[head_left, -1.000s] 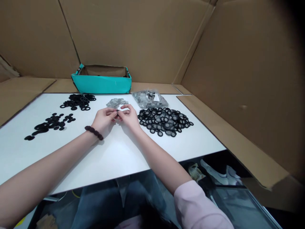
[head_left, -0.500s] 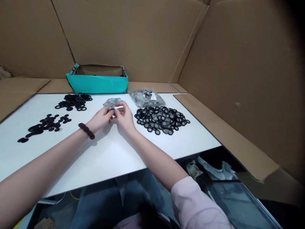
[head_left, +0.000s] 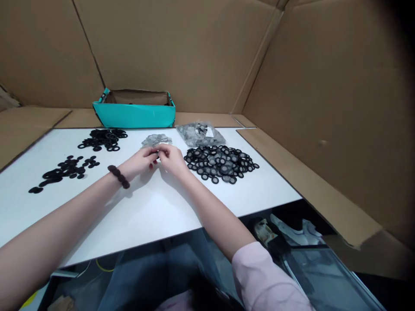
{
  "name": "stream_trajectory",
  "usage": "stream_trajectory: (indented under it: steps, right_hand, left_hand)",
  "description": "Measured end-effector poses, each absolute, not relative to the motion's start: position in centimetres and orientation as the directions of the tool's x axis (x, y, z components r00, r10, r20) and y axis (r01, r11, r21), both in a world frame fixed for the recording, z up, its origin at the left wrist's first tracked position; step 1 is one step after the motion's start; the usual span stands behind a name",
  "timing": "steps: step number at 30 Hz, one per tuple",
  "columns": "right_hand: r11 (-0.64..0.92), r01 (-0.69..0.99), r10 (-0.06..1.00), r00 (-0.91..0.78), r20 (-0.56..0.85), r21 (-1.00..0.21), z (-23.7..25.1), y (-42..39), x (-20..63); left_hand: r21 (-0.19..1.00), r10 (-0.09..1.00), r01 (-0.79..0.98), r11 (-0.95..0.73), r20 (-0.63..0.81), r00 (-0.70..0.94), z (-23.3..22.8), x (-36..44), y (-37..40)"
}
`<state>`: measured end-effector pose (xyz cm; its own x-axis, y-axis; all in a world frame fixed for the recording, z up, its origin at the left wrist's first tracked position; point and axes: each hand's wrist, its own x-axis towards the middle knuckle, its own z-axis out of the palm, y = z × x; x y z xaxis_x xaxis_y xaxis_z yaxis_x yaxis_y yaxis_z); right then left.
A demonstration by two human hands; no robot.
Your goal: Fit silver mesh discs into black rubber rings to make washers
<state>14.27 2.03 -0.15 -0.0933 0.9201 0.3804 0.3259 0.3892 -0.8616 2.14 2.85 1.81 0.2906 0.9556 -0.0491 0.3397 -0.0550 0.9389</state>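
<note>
My left hand (head_left: 138, 162), with a dark beaded band on its wrist, meets my right hand (head_left: 173, 160) just above the white table. The fingertips of both pinch a small black round piece (head_left: 158, 154), mostly covered by the fingers. Right behind them lies a heap of translucent grey discs (head_left: 156, 139). To the right of my right hand spreads a large pile of black rings with grey centres (head_left: 223, 160). Small black discs (head_left: 71, 166) are scattered on the left, and a pile of black rings (head_left: 105, 139) lies behind those.
A turquoise box (head_left: 136, 115) stands at the back of the white table (head_left: 142, 220). A clear plastic bag (head_left: 201, 134) of grey discs lies at its far side. Cardboard walls (head_left: 327, 108) enclose the back and right. Beneath the front edge, a dark glassy surface (head_left: 327, 272) shows.
My right hand's raised fingers have come down and closed in against my left fingertips around the small piece. The view has shifted slightly; the piles look the same.
</note>
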Motion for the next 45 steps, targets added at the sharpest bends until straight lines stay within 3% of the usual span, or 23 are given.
stream_trajectory:
  steps: [6,12,16,18,27,32,37,42,45]
  right_hand:
    - [0.281,0.177,0.958,0.0,0.286,-0.943,-0.1,1.4,13.6]
    - [0.263,0.309,0.963,-0.031,0.266,-0.914,0.5,1.7,14.3]
    - [0.22,0.221,0.972,0.032,0.232,-0.95,0.4,1.4,14.0]
    - [0.198,0.176,0.977,0.038,0.208,-0.964,0.0,1.3,13.7]
    - [0.261,0.258,0.942,0.141,0.304,-0.93,-0.7,1.0,12.9]
    - [0.233,0.34,0.971,-0.028,0.238,-0.911,0.0,1.1,13.3]
    - [0.18,0.318,0.979,0.036,0.202,-0.931,0.0,1.1,13.1]
    - [0.144,0.351,0.99,-0.055,0.133,-0.925,0.4,0.9,13.5]
    - [0.151,0.257,0.988,-0.015,0.152,-0.955,0.2,1.1,13.4]
  left_hand:
    - [0.987,0.972,0.149,0.053,-0.086,0.218,2.2,2.5,2.3]
    - [0.922,0.866,0.354,0.159,-0.303,0.398,4.3,2.3,2.4]
    - [0.937,0.966,0.319,0.142,-0.202,0.163,4.7,3.0,2.4]
    - [0.95,0.977,0.284,0.13,-0.171,0.125,4.4,3.4,2.2]
    - [0.969,0.958,0.129,0.213,-0.233,0.169,2.8,3.4,1.7]
    - [0.949,0.869,0.199,0.243,-0.304,0.391,3.0,2.2,2.1]
    - [0.965,0.944,0.151,0.213,-0.243,0.224,2.4,2.1,2.3]
    - [0.934,0.859,0.262,0.242,-0.332,0.39,2.9,1.9,2.0]
    - [0.953,0.908,0.196,0.233,-0.285,0.306,2.9,1.9,2.0]
